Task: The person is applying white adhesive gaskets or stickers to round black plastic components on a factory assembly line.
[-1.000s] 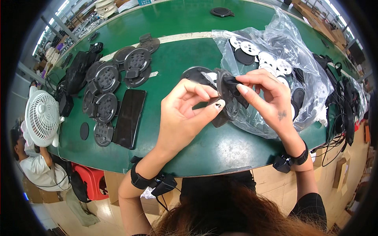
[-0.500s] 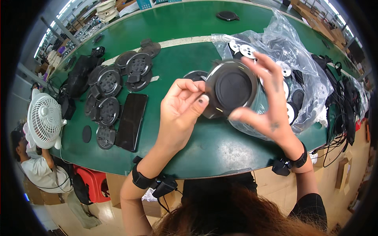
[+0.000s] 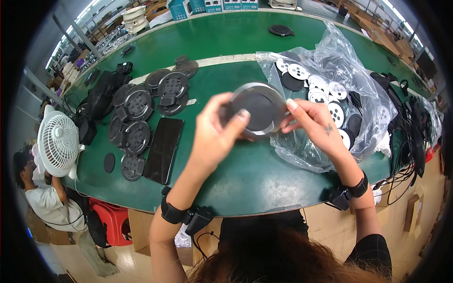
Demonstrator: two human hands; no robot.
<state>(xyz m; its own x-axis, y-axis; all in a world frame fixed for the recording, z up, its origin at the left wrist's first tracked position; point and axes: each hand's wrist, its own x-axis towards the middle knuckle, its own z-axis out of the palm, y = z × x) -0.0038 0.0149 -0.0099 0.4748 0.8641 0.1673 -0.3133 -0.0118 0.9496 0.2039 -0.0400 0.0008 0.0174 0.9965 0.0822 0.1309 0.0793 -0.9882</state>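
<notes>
Two bare hands meet over the counter (image 3: 245,188), with one dark round part (image 3: 258,111) held up between them; its broad flat face is turned up toward the wearer's head, and its outline is somewhat blurred from where I'm standing. The left hand (image 3: 213,134) is clamped on its left edge, thumb laid across the front and the other fingers bent behind; the right hand (image 3: 314,121) pinches the opposite rim, thumb and fingertips touching the edge, so the part sits squarely between the two.

Just beside and behind the right hand lies a clear plastic bag (image 3: 304,158), crumpled and with its upper end bunched up; through it I can see a loose heap of white discs (image 3: 298,71) with dark holes, and several plain black discs (image 3: 292,82) among them. Near the far edge stands a row of blue boxes (image 3: 180,9); I can't tell what they hold.

Left of the hands, a black phone (image 3: 163,150) lies flat; beyond it, a cluster of dark round pieces (image 3: 137,137) lies partly overlapping, with one small black disc (image 3: 109,162) apart from them, toward the white fan (image 3: 59,139).
</notes>
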